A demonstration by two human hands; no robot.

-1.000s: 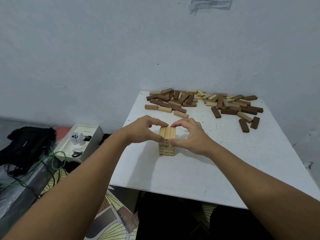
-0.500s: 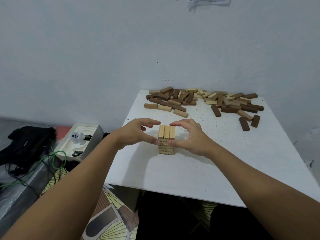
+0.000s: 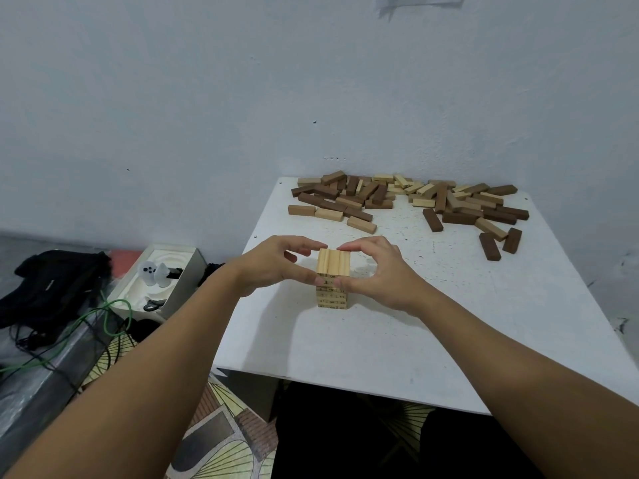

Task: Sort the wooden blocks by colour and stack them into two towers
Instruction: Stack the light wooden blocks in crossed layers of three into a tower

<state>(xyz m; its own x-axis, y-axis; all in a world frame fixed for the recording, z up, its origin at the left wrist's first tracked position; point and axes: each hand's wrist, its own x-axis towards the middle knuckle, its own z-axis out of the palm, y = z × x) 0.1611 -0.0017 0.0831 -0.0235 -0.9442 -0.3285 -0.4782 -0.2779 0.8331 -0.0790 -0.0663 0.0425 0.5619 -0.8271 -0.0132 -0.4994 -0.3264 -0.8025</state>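
Blocks here look light, stiff and smooth, so the pale tower (image 3: 332,279) mid-table topples easily. Your left hand (image 3: 276,262) and right hand (image 3: 375,269) pinch its top layer from either side; squeeze the long faces gently. Loose pile (image 3: 408,200) sits by the wall.

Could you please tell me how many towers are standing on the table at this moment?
1: a light-wood tower near the table's front middle, between the left hand and right hand. No dark tower is visible.
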